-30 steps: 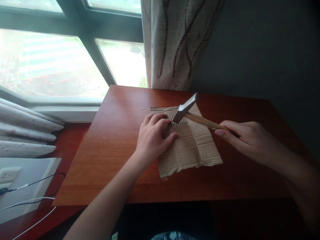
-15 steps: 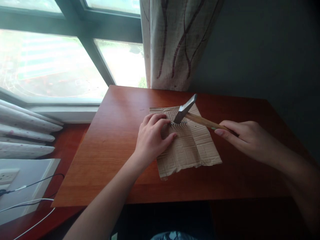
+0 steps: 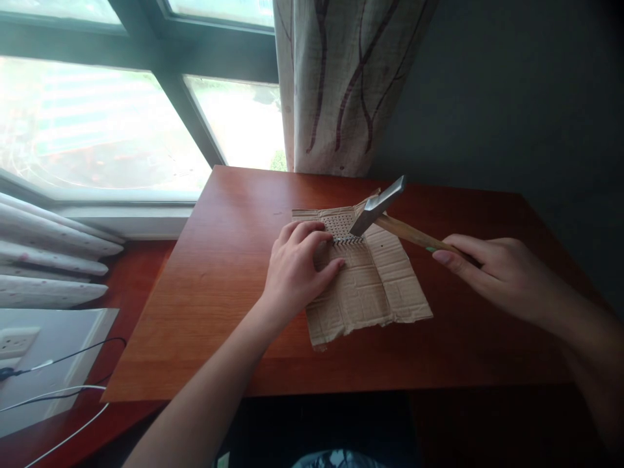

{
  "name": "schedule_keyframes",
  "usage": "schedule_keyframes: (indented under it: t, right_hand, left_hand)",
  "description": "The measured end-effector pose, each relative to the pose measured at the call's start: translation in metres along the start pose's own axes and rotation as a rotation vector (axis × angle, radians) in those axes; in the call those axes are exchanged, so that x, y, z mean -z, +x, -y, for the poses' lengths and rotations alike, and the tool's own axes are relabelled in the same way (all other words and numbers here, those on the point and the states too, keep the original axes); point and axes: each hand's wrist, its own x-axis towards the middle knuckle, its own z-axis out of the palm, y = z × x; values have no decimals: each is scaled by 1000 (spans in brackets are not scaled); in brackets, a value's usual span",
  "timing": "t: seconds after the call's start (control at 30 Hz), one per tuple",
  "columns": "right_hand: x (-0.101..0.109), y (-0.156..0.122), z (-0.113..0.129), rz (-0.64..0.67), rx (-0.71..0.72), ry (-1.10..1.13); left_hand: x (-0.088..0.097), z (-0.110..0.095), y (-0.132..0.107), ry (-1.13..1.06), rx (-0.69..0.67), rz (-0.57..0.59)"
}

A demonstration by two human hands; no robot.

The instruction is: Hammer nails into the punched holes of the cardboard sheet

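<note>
A sheet of brown cardboard (image 3: 353, 296) lies creased and torn-edged on the table. On its upper part is a small patch dotted with rows of holes (image 3: 337, 225), with a row of short slanted dark marks (image 3: 347, 241) along its near edge; I cannot tell what they are. My left hand (image 3: 302, 260) rests on the cardboard, fingertips at the patch's left side, thumb spread apart from the bent fingers. Gripped by its wooden handle, a hammer (image 3: 377, 207) is in my right hand (image 3: 487, 263). Its steel head is tilted over the patch; contact is unclear.
The reddish-brown wooden table (image 3: 209, 299) has its near edge toward me. Behind it hangs a patterned curtain (image 3: 336, 84), with a window (image 3: 234, 123) at the left. A wall socket (image 3: 18, 341) and cables (image 3: 73, 390) are at the lower left.
My right hand has drawn the hammer up and to the right, so its head uncovers more of the dotted patch. My left hand and the cardboard have hardly moved.
</note>
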Motion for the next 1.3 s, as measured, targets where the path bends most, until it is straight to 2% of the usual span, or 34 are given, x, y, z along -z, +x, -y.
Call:
schedule_keyframes:
  t: [0.23,0.63,1.3]
  right_hand:
    - [-4,0,-2,2,-11,37]
    - [-4,16,26,59,76,38]
    - [-3,5,13,26,32,6]
  left_hand:
    - [1,0,0,2,5,7]
    - [1,-1,1,7,26,17]
    - [0,-1,0,-2,8,-1]
